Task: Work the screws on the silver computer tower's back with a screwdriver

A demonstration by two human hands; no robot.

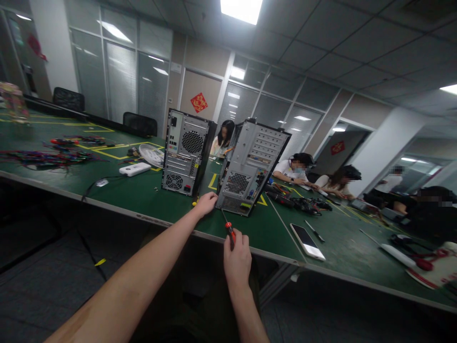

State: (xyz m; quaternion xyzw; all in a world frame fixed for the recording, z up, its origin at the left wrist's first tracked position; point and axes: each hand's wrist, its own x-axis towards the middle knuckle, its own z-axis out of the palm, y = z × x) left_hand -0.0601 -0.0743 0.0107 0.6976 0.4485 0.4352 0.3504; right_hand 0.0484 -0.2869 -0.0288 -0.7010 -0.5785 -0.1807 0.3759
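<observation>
My right hand (pixel 237 255) is closed around the red and black handle of a screwdriver (pixel 229 229). Its thin shaft points up toward the bottom edge of the right computer case (pixel 246 166), whose back panel faces me. Whether the tip touches the case is too small to tell. My left hand (pixel 207 204) has its fingers bent together at the lower left corner of that same case; the fingertips are partly hidden. To the left stands a second computer case (pixel 184 152), also with its back panel toward me.
On the green table (pixel 143 200) lie a white power strip (pixel 134 169), bundled wires (pixel 46 158), black cables (pixel 300 200), a phone (pixel 307 241) and a pen-like tool (pixel 314 231). A yellow item (pixel 194 203) sits beside my left hand. Several people work across the table.
</observation>
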